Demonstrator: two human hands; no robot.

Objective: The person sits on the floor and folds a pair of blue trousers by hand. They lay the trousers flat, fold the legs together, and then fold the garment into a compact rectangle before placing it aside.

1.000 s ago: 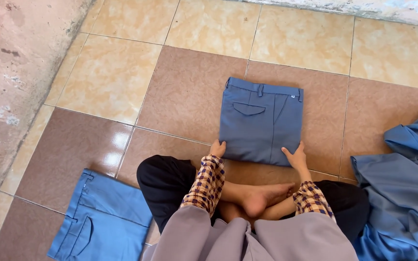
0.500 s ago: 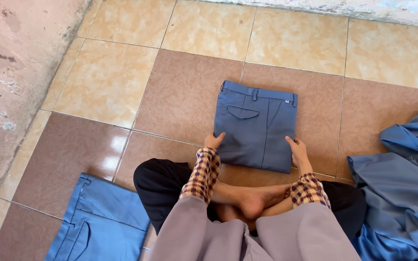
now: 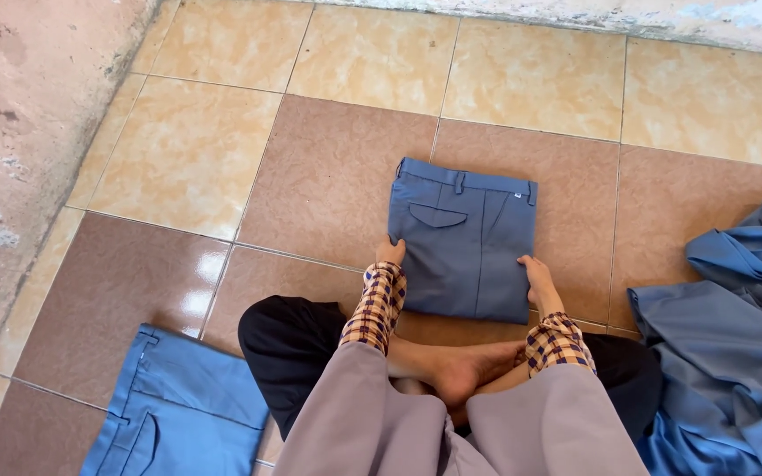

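Folded trousers (image 3: 462,238) of grey-blue cloth lie flat on the brown floor tiles (image 3: 328,176) straight in front of a person sitting cross-legged, the waistband with its belt loops on the far edge and a flapped back pocket facing up on the left half. The left hand (image 3: 391,252) rests at the near left edge of the bundle, fingers laid against the cloth, while the right hand (image 3: 537,272) rests at the near right edge in the same way; both are flat and loose on the fabric, neither closed around it. Checked yellow-and-brown cuffs (image 3: 379,304) cover both wrists, with grey sleeves behind them, and a bare foot (image 3: 469,368) lies crossed between the arms over black trouser legs. A second, brighter blue pair of trousers (image 3: 174,410) lies folded on the floor near the left knee. A loose heap of blue garments (image 3: 734,353) is piled on the tiles to the right, just beside the right knee. A worn pinkish wall (image 3: 19,132) runs along the left side.
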